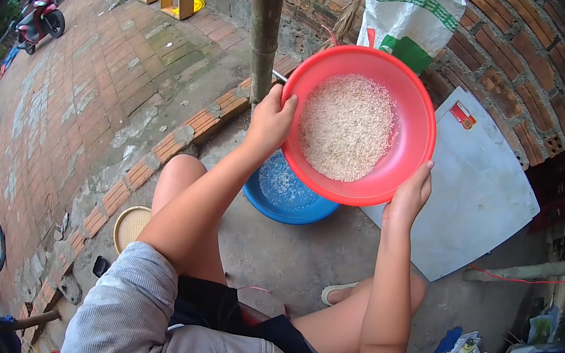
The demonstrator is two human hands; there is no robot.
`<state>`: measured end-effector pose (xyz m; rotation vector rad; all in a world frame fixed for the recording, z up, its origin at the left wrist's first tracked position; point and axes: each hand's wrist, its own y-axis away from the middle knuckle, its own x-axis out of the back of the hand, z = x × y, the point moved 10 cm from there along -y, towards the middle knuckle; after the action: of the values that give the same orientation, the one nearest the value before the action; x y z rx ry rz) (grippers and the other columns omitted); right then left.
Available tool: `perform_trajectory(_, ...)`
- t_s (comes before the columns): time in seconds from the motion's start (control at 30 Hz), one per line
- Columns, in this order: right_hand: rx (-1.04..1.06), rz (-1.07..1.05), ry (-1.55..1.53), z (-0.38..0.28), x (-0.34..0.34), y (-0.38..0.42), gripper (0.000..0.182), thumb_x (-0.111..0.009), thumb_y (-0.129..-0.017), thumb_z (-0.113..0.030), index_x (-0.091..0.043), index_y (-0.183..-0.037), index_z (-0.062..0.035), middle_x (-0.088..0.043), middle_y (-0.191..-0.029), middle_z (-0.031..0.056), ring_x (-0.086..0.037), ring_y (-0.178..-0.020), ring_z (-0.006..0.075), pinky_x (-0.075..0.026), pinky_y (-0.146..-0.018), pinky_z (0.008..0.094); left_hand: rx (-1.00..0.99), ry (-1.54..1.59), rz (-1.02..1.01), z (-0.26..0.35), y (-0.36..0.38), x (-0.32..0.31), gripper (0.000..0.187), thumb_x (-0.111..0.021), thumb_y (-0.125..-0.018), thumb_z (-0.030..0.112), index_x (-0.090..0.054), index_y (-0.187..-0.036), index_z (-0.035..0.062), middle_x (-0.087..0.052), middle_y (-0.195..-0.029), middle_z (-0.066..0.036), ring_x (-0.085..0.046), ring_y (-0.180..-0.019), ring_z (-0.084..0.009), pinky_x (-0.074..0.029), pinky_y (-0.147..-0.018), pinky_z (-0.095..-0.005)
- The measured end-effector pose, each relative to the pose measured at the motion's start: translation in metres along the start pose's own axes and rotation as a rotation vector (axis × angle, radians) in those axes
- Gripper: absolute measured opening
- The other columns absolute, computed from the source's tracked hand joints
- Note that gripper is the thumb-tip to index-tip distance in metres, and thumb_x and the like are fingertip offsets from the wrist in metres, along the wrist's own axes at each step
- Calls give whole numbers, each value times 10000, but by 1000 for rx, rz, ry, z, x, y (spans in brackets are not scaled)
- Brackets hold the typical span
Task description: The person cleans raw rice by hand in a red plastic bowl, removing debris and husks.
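Observation:
A red plastic basin (410, 139) is held up in front of me, with a heap of pale, rice-like grains (347, 128) inside it. My left hand (271, 124) grips its left rim, the thumb over the edge. On the lower right rim my right hand (409, 193) is closed, its fingers partly hidden under the basin. Below, on the ground, stands a blue basin (284, 201) with white bits in it; the red basin covers part of its top.
A bamboo post (263, 26) rises just left of the red basin. Behind are a white sack (415, 13) and a brick wall (515, 64). A white board (471, 192) lies at the right, a round woven tray (129, 227) at the lower left.

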<state>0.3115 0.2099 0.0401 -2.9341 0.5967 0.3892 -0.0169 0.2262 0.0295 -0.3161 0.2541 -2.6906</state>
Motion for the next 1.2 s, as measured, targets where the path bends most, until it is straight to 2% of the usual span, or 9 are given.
perform_trajectory(0.13, -191, 52, 56, 38, 17, -8, 456, -343, -1019, -365, -551, -1106, 31, -615, -1082, 113, -596, -977, 176, -467, -860, 315, 75, -205, 0, -14, 14, -10, 270, -495, -943, 260, -509, -930, -9, -593, -793, -224, -599, -758, -350, -455, -716, -412)
perform_trajectory(0.27, 9, 21, 29, 4, 7, 0, 442, -346, -1019, -355, -552, -1105, 26, -617, -1066, 108, -597, -965, 172, -470, -846, 314, -42, -34, 29, 24, 16, 2, 343, -449, -971, 325, -472, -911, -12, -581, -778, -251, -587, -763, -388, -440, -716, -437)
perform_trajectory(0.37, -4, 39, 28, 15, 11, -2, 425, -346, -1019, -346, -556, -1089, 17, -618, -1047, 101, -597, -937, 167, -472, -822, 311, 2, -123, 47, -9, 10, -6, 352, -439, -974, 330, -464, -891, -11, -564, -756, -242, -564, -724, -374, -436, -705, -431)
perform_trajectory(0.43, -181, 81, 43, 37, 18, -5, 418, -345, -1020, -346, -559, -1075, 9, -618, -1040, 100, -593, -924, 164, -469, -814, 309, 61, -173, 28, -15, 13, -8, 359, -433, -978, 335, -463, -887, -11, -561, -763, -242, -566, -729, -373, -436, -705, -429)
perform_trajectory(0.63, 81, 59, 30, -4, 11, -3, 399, -340, -1022, -332, -549, -1050, 8, -611, -1022, 96, -587, -915, 162, -465, -813, 309, -102, 29, 105, 24, 20, -5, 376, -411, -989, 327, -455, -842, -16, -551, -758, -238, -551, -709, -355, -435, -691, -417)
perform_trajectory(0.73, -129, 109, 5, 31, 19, -7, 397, -329, -1024, -325, -541, -1050, 9, -607, -1022, 95, -584, -917, 161, -463, -826, 311, -11, -134, 94, 1, 20, -10, 366, -391, -998, 325, -441, -852, -6, -546, -741, -232, -552, -696, -353, -433, -671, -409)
perform_trajectory(0.97, 100, 125, 9, -2, 16, -1, 394, -324, -1024, -324, -531, -1062, 9, -599, -1044, 100, -577, -931, 163, -462, -841, 317, -111, 1, 119, 28, 20, -7, 368, -399, -998, 328, -426, -832, 1, -510, -679, -195, -491, -621, -279, -422, -623, -389)
perform_trajectory(1.03, -67, 112, 13, 27, 22, -9, 393, -326, -1023, -327, -526, -1068, 8, -597, -1048, 100, -576, -936, 163, -459, -837, 311, -79, -33, 91, 6, 18, -13, 369, -393, -1000, 334, -427, -841, 3, -519, -687, -199, -507, -628, -291, -423, -622, -391)
perform_trajectory(1.2, 103, 135, 66, -10, 18, 2, 380, -330, -1023, -331, -514, -991, 0, -587, -984, 84, -562, -883, 147, -462, -803, 315, -116, 39, 72, 23, 22, -12, 379, -399, -995, 346, -440, -844, 1, -560, -733, -216, -555, -668, -333, -431, -640, -396)
